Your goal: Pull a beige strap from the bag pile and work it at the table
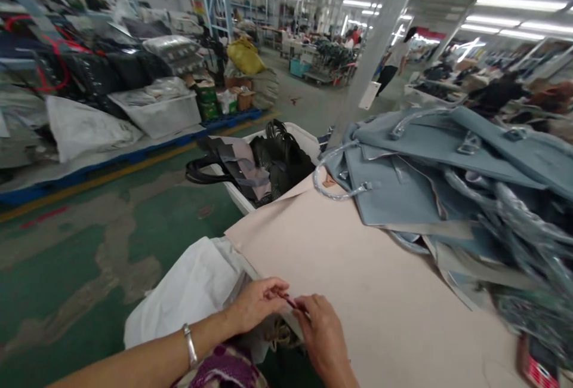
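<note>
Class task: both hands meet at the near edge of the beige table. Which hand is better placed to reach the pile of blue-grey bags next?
Probably the right hand: it lies nearer the blue-grey bags heaped at right, while the left hand sits toward the white cloth.

Blue-grey bags (447, 161), beige table (358, 280), green floor (89, 245)

1. Blue-grey handbags (447, 167) piled at the right of the frame on the beige counter (380, 292).
2. White bin (308, 136) of dark straps, centre.
3. Yellow sack (245, 57), upper centre.
4. White cloth (192, 292), lower left.
</note>
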`<control>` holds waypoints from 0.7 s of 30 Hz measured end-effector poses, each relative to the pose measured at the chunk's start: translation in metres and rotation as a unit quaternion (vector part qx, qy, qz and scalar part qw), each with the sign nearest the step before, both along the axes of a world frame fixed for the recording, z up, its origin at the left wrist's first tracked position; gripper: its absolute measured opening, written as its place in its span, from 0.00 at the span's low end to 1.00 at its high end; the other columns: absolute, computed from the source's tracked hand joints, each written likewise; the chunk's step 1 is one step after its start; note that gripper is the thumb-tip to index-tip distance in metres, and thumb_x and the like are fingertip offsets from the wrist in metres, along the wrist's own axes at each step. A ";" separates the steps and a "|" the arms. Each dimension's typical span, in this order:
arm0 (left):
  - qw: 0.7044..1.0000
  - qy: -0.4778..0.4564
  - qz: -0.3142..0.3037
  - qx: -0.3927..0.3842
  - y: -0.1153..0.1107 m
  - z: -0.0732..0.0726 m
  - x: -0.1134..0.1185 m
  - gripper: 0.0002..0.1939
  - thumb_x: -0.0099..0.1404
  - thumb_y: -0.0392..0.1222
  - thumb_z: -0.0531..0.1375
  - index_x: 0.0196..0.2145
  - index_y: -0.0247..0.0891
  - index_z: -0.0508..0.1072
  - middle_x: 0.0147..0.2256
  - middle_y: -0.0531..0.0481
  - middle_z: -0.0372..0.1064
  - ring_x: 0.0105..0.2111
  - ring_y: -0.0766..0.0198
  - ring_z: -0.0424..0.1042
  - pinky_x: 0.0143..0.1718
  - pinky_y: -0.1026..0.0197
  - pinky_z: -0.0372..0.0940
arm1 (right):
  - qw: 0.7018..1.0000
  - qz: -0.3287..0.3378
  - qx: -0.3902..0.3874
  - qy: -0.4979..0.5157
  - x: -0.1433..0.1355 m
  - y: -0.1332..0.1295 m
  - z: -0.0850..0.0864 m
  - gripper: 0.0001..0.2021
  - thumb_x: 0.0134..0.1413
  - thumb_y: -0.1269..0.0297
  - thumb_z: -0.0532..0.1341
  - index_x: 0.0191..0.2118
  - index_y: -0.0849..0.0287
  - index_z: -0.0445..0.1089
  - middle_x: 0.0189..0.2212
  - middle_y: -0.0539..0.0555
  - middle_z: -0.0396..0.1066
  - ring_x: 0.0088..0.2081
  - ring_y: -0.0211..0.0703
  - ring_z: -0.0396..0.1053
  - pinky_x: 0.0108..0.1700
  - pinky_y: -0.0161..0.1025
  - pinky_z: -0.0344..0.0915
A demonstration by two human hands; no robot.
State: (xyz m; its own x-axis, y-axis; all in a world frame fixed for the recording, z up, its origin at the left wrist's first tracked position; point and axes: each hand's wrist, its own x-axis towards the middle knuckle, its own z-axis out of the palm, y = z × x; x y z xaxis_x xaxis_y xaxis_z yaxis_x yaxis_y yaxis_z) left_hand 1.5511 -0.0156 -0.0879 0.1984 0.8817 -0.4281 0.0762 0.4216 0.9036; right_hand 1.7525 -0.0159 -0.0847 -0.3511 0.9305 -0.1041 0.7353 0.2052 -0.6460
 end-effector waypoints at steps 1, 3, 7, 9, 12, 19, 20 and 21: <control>1.000 -0.017 0.007 -0.001 -0.001 0.001 -0.006 0.17 0.58 0.47 0.63 0.41 0.34 0.76 0.37 0.44 0.75 0.36 0.59 0.72 0.39 0.61 0.65 | 1.000 0.013 -0.013 0.016 -0.017 0.003 0.004 0.06 0.58 0.66 0.61 0.38 0.50 0.75 0.34 0.53 0.74 0.38 0.49 0.69 0.41 0.42 0.60; 0.999 -0.040 0.034 -0.001 -0.005 0.003 -0.022 0.16 0.60 0.50 0.63 0.37 0.34 0.76 0.34 0.45 0.75 0.34 0.60 0.71 0.37 0.62 0.63 | 0.998 0.037 -0.026 0.032 -0.044 0.011 0.011 0.07 0.57 0.68 0.62 0.38 0.51 0.76 0.34 0.53 0.75 0.38 0.49 0.69 0.41 0.42 0.60; 0.990 -0.049 0.133 -0.019 -0.012 -0.001 -0.072 0.18 0.56 0.53 0.66 0.34 0.33 0.77 0.29 0.48 0.73 0.30 0.63 0.69 0.34 0.63 0.61 | 0.994 0.093 -0.032 0.041 -0.078 0.036 0.012 0.08 0.60 0.62 0.61 0.43 0.50 0.75 0.37 0.51 0.75 0.40 0.45 0.70 0.42 0.37 0.63; 0.974 -0.038 0.219 -0.046 -0.017 -0.007 -0.104 0.21 0.53 0.56 0.68 0.35 0.33 0.76 0.28 0.48 0.72 0.30 0.63 0.69 0.34 0.63 0.62 | 0.996 0.086 -0.019 0.023 -0.095 0.052 0.007 0.12 0.62 0.60 0.59 0.49 0.55 0.72 0.41 0.55 0.74 0.43 0.46 0.70 0.46 0.39 0.64; 0.926 -0.016 0.363 -0.099 -0.026 -0.019 -0.149 0.26 0.48 0.56 0.71 0.37 0.32 0.75 0.30 0.47 0.73 0.31 0.62 0.71 0.35 0.64 0.64 | 0.997 0.071 0.021 -0.033 -0.130 0.070 -0.006 0.17 0.59 0.62 0.60 0.53 0.62 0.68 0.44 0.63 0.71 0.48 0.55 0.67 0.51 0.49 0.61; 0.835 -0.043 0.507 -0.209 -0.028 -0.046 -0.177 0.10 0.56 0.37 0.67 0.34 0.30 0.72 0.29 0.43 0.74 0.27 0.64 0.72 0.29 0.66 0.67 | 0.984 0.070 0.092 -0.133 -0.219 0.077 -0.045 0.14 0.51 0.80 0.59 0.45 0.67 0.71 0.37 0.67 0.71 0.40 0.57 0.69 0.42 0.53 0.65; 0.830 -0.053 0.509 -0.220 -0.026 -0.047 -0.175 0.08 0.58 0.35 0.65 0.35 0.29 0.72 0.29 0.43 0.74 0.26 0.65 0.73 0.29 0.66 0.67 | 0.983 0.063 0.099 -0.139 -0.223 0.078 -0.049 0.12 0.51 0.82 0.56 0.41 0.67 0.71 0.35 0.67 0.71 0.39 0.56 0.70 0.41 0.52 0.66; 0.827 -0.064 0.510 -0.230 -0.023 -0.049 -0.173 0.06 0.60 0.34 0.64 0.35 0.29 0.72 0.29 0.43 0.73 0.26 0.65 0.73 0.28 0.67 0.67 | 0.983 0.060 0.108 -0.139 -0.224 0.079 -0.051 0.12 0.51 0.84 0.55 0.37 0.67 0.71 0.34 0.66 0.72 0.37 0.55 0.70 0.39 0.50 0.66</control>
State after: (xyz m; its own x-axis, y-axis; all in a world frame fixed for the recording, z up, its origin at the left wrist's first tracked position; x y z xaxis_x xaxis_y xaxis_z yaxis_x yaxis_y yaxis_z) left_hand 1.3779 -0.0385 -0.1367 -0.4774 0.3681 -0.7979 -0.6143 0.5094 0.6026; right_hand 1.5289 0.0628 -0.1354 -0.4448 0.8955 -0.0164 0.8394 0.4105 -0.3562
